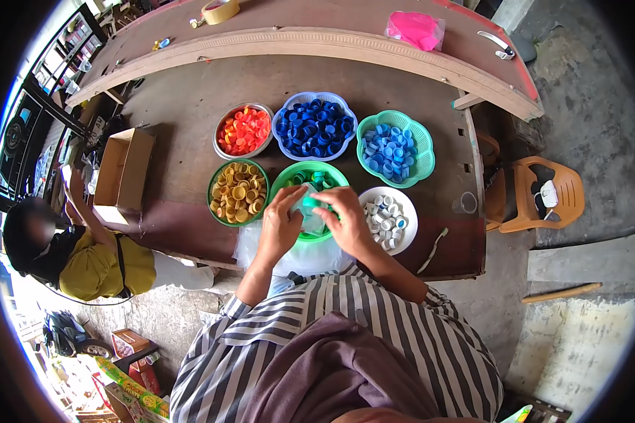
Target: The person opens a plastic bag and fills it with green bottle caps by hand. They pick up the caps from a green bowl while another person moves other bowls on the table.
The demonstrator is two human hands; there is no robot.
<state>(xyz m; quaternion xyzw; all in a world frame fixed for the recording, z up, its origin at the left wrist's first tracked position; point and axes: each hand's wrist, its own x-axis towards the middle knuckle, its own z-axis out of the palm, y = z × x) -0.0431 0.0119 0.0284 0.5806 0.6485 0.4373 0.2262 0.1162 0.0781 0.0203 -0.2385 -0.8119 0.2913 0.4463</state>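
The clear plastic piece (312,223), a cup or a bag as far as can be told, is between the two hands, above the green bowl (316,238), with a small green piece (309,202) showing at its upper part; whether that lies inside the plastic or in front of it is unclear. Thin plastic such as this probably handles best with a light, even pinch near its edge, one side steadying while the other works, and the whole kept over the bowl so that anything slipping lands among the green caps (319,178). Squeezing hard could buckle it or hide the small piece from sight. The left hand (281,220) comes in from the left with its back up, its fingers bent and apparently gripping the plastic's edge. The right hand (351,220) faces it, index finger and thumb bent inward toward the small piece; whether they are closed on it cannot be told. Both forearms reach forward from close to the body and slant toward each other, a compact pose that looks steady. Around the bowl on the bench (197,92) stand the yellow caps (240,192) to the left, the dark blue caps (316,127) beyond, and the white caps (384,222) to the right.
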